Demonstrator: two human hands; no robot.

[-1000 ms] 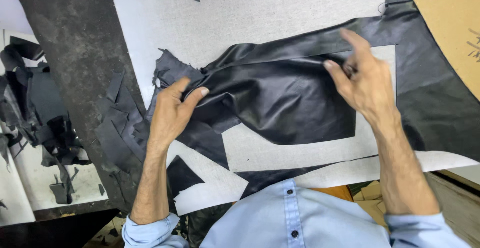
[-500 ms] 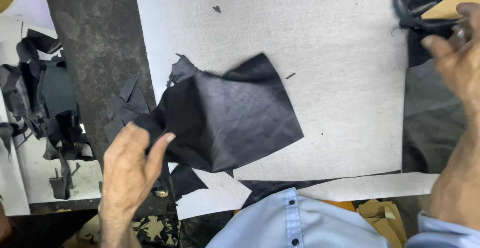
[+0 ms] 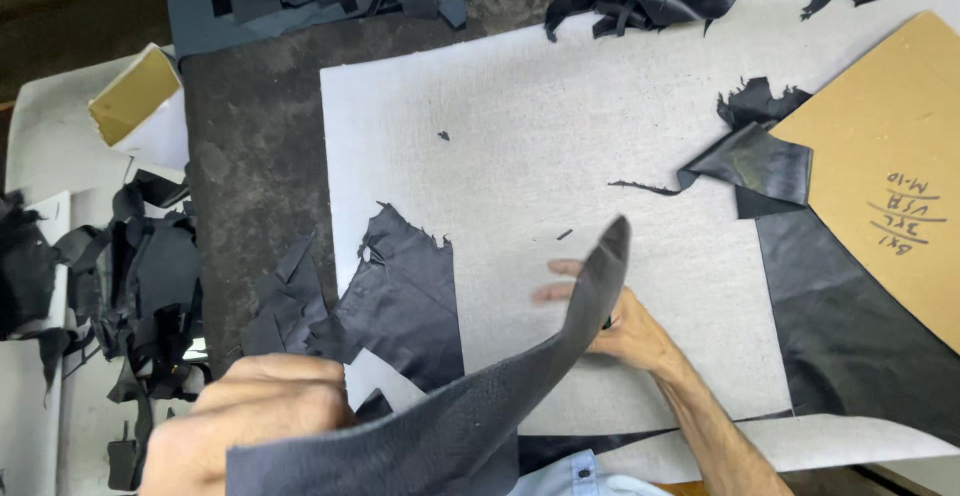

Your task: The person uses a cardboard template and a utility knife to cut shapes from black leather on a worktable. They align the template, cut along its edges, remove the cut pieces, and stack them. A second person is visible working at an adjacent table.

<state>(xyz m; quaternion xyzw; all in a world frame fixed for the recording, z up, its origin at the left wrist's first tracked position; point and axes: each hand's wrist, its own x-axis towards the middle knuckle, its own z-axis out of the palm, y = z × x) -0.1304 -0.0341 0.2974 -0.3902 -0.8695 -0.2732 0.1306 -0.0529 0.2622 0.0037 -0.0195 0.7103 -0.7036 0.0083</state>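
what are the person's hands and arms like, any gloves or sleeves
Both hands are bare: no gloves, rings or watch show on the left hand or the right hand. The right forearm is uncovered as far as the frame shows. A light blue buttoned shirt shows at the bottom edge.

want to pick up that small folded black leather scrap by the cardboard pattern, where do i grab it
Take the folded black scrap by its left point, coming in from the left over the bare grey cutting mat. That corner juts out free on the mat, while its right edge lies against the brown cardboard pattern. Fingers could likely pinch it there.
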